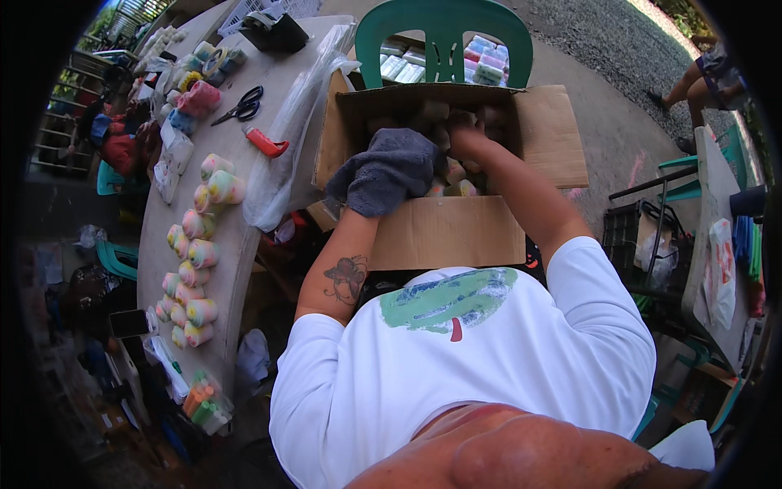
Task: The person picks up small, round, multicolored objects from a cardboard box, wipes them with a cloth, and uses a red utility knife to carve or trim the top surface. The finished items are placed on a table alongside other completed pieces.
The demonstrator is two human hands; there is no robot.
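Observation:
A cardboard box (pixel 456 232) stands in front of me with its flaps spread. Several pale, multicoloured cylinders (pixel 453 171), which look like candles, lie in its shadowed inside. A dark grey towel (pixel 387 169) covers my left hand at the box's left side, so its fingers are hidden. Inside the box, my right hand (pixel 467 137) reaches among the cylinders with its fingers curled. Shadow hides what lies between those fingers.
On the left table (pixel 273 106) are rows of pastel cylinders (pixel 195 269), scissors (pixel 241 106), a red-handled cutter (pixel 265 143) and clear plastic (pixel 281 175). A green chair (pixel 444 20) stands behind the box. Another table (pixel 717 269) stands at right; a person (pixel 705 81) is beyond.

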